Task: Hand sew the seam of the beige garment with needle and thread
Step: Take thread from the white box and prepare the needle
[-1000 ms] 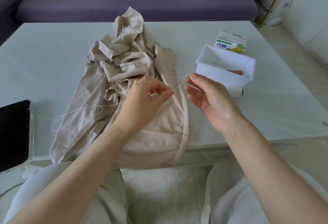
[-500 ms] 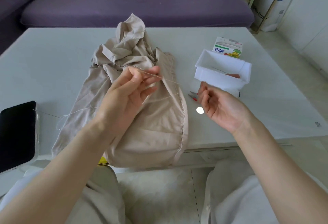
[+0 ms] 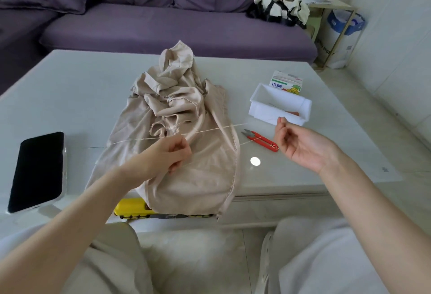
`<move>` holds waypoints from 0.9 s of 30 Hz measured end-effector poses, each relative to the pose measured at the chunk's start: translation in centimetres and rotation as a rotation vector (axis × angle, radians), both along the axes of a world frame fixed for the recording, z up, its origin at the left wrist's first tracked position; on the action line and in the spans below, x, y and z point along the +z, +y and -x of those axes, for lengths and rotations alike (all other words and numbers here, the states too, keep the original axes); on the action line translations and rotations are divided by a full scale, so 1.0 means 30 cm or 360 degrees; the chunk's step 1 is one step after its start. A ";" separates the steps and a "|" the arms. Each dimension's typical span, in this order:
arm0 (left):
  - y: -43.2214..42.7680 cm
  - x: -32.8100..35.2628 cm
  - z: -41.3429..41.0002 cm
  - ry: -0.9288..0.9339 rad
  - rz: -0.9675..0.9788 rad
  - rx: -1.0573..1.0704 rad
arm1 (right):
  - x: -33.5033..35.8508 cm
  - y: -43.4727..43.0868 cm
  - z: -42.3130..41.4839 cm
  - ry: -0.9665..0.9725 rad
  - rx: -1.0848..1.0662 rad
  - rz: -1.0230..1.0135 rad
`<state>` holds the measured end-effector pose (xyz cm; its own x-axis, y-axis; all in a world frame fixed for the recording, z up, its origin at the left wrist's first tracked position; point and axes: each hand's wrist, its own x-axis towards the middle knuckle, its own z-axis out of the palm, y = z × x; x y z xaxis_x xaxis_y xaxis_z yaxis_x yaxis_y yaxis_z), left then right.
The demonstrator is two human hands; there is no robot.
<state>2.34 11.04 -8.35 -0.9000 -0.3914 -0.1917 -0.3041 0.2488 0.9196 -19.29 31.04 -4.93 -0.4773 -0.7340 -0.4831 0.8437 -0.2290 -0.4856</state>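
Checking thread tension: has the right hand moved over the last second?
Yes. The right hand drew rightward from the garment edge, now before the white tray.

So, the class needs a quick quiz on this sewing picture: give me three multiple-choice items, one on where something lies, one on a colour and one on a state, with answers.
1. Relative to the beige garment, the red snips lie: A) on top of it; B) on the table to its right; C) on the table to its left.
2. The sofa behind the table is: A) green; B) grey; C) purple.
3. The thread that the left hand pinches is: A) stretched in a line across the garment; B) coiled in a heap; C) wound on a spool.

Answers: 1 B, the snips rest on bare tabletop beside the garment's right edge; 2 C, its seat and cushions are purple; 3 A, it runs straight out from both sides of the fingers.
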 end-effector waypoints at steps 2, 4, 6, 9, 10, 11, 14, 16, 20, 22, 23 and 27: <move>-0.012 -0.014 -0.012 -0.0163 0.0196 0.0007 | 0.043 -0.003 -0.004 0.0160 -0.0089 -0.0190; -0.016 -0.011 -0.019 -0.0323 0.0333 -0.0018 | 0.080 -0.006 -0.006 0.0262 -0.0149 -0.0209; -0.018 -0.001 -0.018 -0.0524 0.0526 -0.0150 | 0.121 -0.011 -0.014 0.0341 -0.0144 -0.0170; -0.018 0.026 -0.019 -0.0879 0.0814 -0.0398 | 0.179 -0.019 -0.027 0.0423 -0.0100 -0.0113; -0.018 0.034 -0.019 -0.0998 0.0864 -0.0468 | 0.197 -0.021 -0.028 0.0446 -0.0087 -0.0105; -0.018 0.043 -0.019 -0.1096 0.0924 -0.0534 | 0.213 -0.020 -0.028 0.0476 -0.0072 -0.0110; -0.014 0.070 -0.010 -0.1197 0.1197 -0.0544 | 0.252 -0.013 -0.031 0.0570 -0.0067 -0.0139; 0.000 0.085 0.014 -0.0893 0.1403 -0.0236 | 0.265 -0.005 -0.039 0.0620 -0.0073 -0.0160; 0.135 0.204 0.114 0.0179 0.0837 0.0281 | 0.274 -0.002 -0.095 0.0859 0.0034 -0.0313; 0.214 0.264 0.172 0.0356 0.0548 0.0198 | 0.269 -0.007 -0.125 0.0988 0.0056 -0.0403; 0.242 0.277 0.197 0.0412 0.0492 0.0146 | 0.265 -0.011 -0.139 0.1048 0.0066 -0.0446; 0.310 0.279 0.253 0.0515 0.0307 0.0101 | 0.250 -0.025 -0.180 0.1172 0.0047 -0.0529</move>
<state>-5.25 20.35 0.01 -0.8749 -0.4492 0.1812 -0.0259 0.4170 0.9085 -13.88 30.28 2.57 -0.7408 -0.6245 -0.2472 0.2842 0.0421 -0.9578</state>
